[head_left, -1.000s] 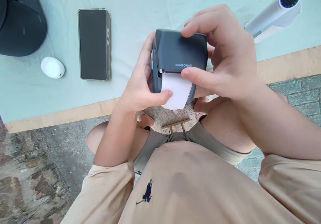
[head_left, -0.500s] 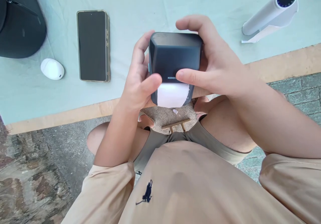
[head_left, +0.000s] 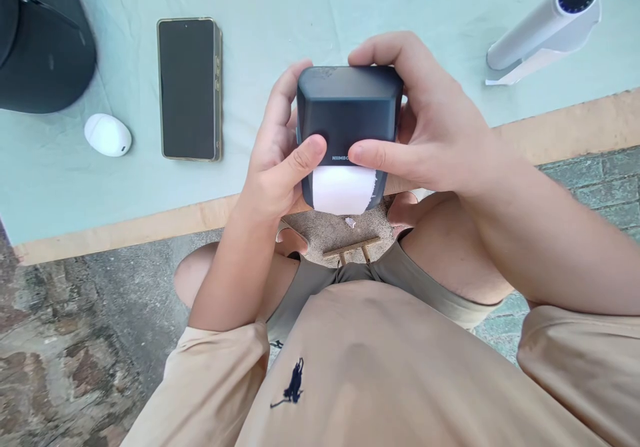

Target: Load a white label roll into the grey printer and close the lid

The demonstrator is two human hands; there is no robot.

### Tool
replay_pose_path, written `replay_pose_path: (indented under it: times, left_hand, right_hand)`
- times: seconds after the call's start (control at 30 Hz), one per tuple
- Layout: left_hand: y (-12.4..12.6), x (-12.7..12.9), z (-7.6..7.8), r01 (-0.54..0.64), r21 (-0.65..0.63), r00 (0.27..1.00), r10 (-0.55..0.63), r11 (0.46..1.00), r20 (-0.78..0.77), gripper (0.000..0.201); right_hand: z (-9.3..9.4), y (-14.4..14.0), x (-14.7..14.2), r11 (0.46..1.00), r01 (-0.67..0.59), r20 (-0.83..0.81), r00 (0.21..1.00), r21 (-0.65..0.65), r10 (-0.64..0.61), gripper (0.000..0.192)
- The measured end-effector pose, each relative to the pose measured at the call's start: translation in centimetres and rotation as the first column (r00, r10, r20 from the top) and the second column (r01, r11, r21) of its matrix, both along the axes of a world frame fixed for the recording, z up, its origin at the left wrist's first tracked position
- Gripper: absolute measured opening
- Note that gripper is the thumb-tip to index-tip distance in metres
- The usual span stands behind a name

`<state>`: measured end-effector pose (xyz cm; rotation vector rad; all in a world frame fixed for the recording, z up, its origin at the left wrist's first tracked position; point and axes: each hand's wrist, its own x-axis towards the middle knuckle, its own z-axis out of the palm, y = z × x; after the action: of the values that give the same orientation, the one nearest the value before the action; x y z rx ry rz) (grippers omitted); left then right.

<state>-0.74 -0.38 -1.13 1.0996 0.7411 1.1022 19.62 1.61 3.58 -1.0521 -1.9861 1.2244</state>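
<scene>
A small dark grey label printer (head_left: 349,110) is held over the table's near edge, between both my hands. My left hand (head_left: 277,167) grips its left side, thumb pressed on the front by the brand lettering. My right hand (head_left: 430,130) wraps its right side and top, thumb on the front too. A strip of white label paper (head_left: 343,190) sticks out of the slot just below the two thumbs; its right corner looks torn.
On the pale green tablecloth (head_left: 280,13) lie a dark phone (head_left: 189,89), a small white oval case (head_left: 107,134), a black bag (head_left: 43,40) at the far left and a white cylindrical device (head_left: 545,30) at the right. Below are my knees and stone paving.
The printer's lid has been pressed down over the paper. My right hand slid from the front to the printer's right side, and my left thumb moved up from the paper onto the lid.
</scene>
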Motion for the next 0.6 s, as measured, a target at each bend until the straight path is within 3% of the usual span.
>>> replay_pose_path:
  times: [0.13, 0.3, 0.4, 0.6]
  left_hand:
    - [-0.2, 0.8, 0.3, 0.011, 0.010, 0.996, -0.012, 1.000, 0.084, 0.051]
    - [0.1, 1.2, 0.2, -0.127, -0.047, 0.975, 0.133, 0.991, 0.177, 0.034]
    - [0.2, 0.8, 0.2, -0.159, -0.069, 0.977, 0.167, 0.985, 0.130, 0.037]
    - [0.5, 0.7, 0.9, -0.180, -0.165, 0.980, 0.191, 0.970, 0.051, 0.044]
  right_hand:
    - [-0.5, 0.1, -0.2, 0.999, -0.004, -0.007, 1.000, 0.042, 0.005, 0.064]
    - [-0.6, -0.2, 0.0, 0.991, 0.110, -0.095, 0.990, 0.075, -0.103, 0.057]
    - [-0.3, -0.5, 0.1, 0.993, 0.090, -0.142, 0.987, 0.075, -0.079, 0.048]
    - [-0.5, -0.8, -0.2, 1.000, 0.007, -0.204, 0.979, 0.009, -0.005, 0.059]
